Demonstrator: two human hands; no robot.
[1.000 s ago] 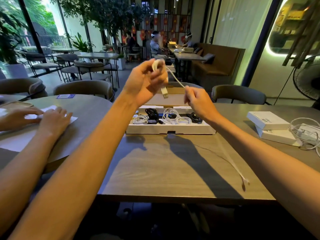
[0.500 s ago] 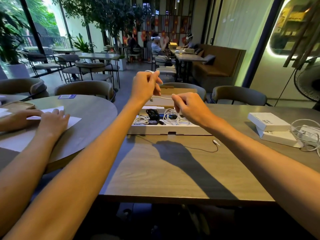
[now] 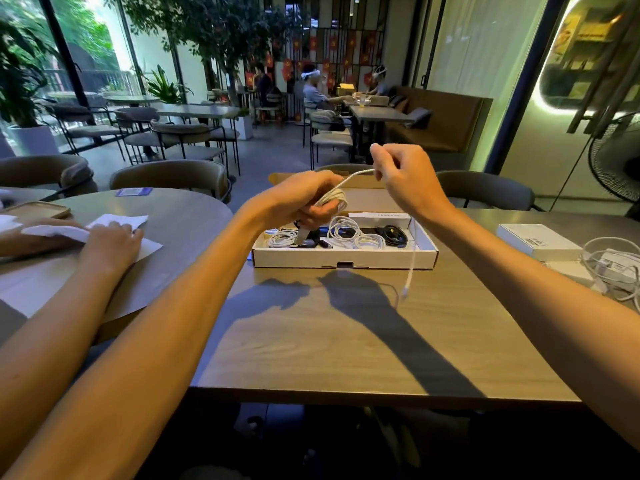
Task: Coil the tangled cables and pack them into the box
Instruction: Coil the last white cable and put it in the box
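My left hand [image 3: 304,202] grips a coil of white cable [image 3: 334,199] wound round its fingers, held above the open white box [image 3: 346,261]. My right hand [image 3: 405,181] pinches the same cable a little to the right and higher. From there the free end hangs down to a plug [image 3: 405,292] just over the table. Inside the box lie coiled white cables [image 3: 349,233] and black cables [image 3: 393,234].
Another person's hand [image 3: 110,244] rests on white paper on the round table at left. A closed white box [image 3: 536,240] and a loose tangle of white cable [image 3: 613,265] sit at the right. The wooden table edge [image 3: 346,393] runs near me.
The coil on my left hand has grown. My right hand swung out to the right and up. The free end got shorter and rose off the table.
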